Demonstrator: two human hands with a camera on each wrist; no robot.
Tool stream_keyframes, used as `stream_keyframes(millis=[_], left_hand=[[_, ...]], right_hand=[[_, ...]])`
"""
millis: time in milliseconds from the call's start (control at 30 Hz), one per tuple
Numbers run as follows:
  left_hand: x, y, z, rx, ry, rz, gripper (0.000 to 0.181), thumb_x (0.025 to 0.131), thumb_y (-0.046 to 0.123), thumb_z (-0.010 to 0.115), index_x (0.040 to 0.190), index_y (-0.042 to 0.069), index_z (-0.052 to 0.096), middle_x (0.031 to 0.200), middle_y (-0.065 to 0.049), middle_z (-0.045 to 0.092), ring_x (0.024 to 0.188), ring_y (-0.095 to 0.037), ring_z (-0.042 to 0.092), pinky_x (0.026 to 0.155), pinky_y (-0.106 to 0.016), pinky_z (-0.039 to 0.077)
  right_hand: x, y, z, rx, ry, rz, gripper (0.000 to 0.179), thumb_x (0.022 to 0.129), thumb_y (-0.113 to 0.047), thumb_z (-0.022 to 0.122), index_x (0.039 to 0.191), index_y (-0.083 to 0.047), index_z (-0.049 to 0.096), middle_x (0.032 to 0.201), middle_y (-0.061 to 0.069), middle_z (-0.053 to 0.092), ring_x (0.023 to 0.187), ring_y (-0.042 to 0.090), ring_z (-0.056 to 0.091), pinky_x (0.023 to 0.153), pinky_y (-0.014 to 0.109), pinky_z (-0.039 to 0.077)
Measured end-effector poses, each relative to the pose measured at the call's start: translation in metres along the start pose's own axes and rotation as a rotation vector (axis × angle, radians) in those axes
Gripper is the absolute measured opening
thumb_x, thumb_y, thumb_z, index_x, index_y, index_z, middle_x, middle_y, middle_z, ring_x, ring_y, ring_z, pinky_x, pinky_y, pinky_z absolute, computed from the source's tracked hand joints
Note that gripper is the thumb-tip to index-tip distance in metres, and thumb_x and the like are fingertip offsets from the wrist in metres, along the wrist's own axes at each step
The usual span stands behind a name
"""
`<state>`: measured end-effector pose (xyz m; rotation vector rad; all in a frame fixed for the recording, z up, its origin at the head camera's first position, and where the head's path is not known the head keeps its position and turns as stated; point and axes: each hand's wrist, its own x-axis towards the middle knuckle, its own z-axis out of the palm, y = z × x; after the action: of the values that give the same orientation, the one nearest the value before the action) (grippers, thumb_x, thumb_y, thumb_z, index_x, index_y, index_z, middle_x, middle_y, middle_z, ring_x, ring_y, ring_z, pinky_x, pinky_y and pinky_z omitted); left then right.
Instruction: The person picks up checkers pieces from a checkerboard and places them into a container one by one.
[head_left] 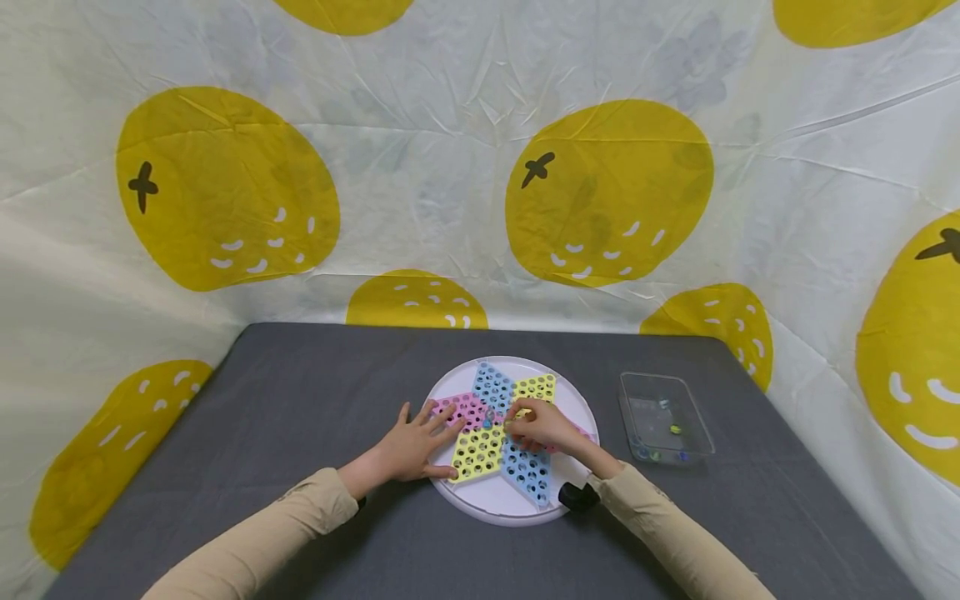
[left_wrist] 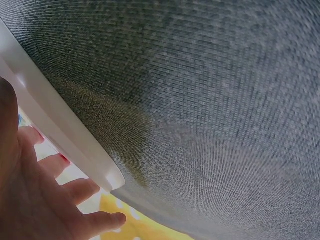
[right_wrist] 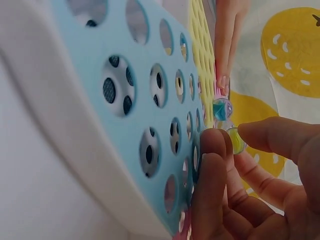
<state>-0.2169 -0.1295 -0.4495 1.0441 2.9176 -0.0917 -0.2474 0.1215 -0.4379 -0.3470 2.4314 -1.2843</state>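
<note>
Patterned backdrop (head_left: 420, 192); hands: left (head_left: 412, 444) wide on star board (head_left: 478, 452), right (head_left: 547, 428) narrow around yellow marble (right_wrist: 235, 142).

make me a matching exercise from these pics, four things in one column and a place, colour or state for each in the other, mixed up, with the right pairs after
Column one
1. left hand
2. clear plastic box
3. right hand
4. tablecloth

Column two
A. pinching a yellow-green marble
B. dark grey
C. spread over the left edge of the Chinese checkers board
D. to the right of the board, with several marbles inside

Right pairs: 1-C, 2-D, 3-A, 4-B
</note>
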Motion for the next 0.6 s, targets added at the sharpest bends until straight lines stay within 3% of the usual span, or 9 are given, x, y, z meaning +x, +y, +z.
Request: stream_keyframes(millis=[267, 600], left_hand=[[0.000, 0.000, 0.001, -0.020, 0.000, 0.004, 0.076, 0.080, 0.064, 0.045, 0.140, 0.020, 0.029, 0.147, -0.009, 0.025, 0.132, -0.041, 0.024, 0.095, -0.066, 0.023], [0.000, -0.001, 0.002, -0.030, -0.006, 0.001, 0.077, 0.080, 0.064, 0.045, 0.141, 0.021, 0.028, 0.148, -0.009, 0.023, 0.133, -0.041, 0.022, 0.096, -0.066, 0.021]], right_hand=[[-0.007, 0.001, -0.007, 0.022, 0.000, 0.033, 0.016, 0.083, -0.017, 0.060, 0.095, -0.007, 0.057, 0.065, 0.006, 0.061, 0.047, 0.012, 0.048, 0.039, 0.021, 0.032], [-0.015, 0.004, -0.015, -0.029, 0.065, 0.041, 0.016, 0.082, -0.021, 0.063, 0.093, -0.010, 0.059, 0.063, 0.003, 0.059, 0.052, 0.012, 0.053, 0.050, 0.028, 0.049]])
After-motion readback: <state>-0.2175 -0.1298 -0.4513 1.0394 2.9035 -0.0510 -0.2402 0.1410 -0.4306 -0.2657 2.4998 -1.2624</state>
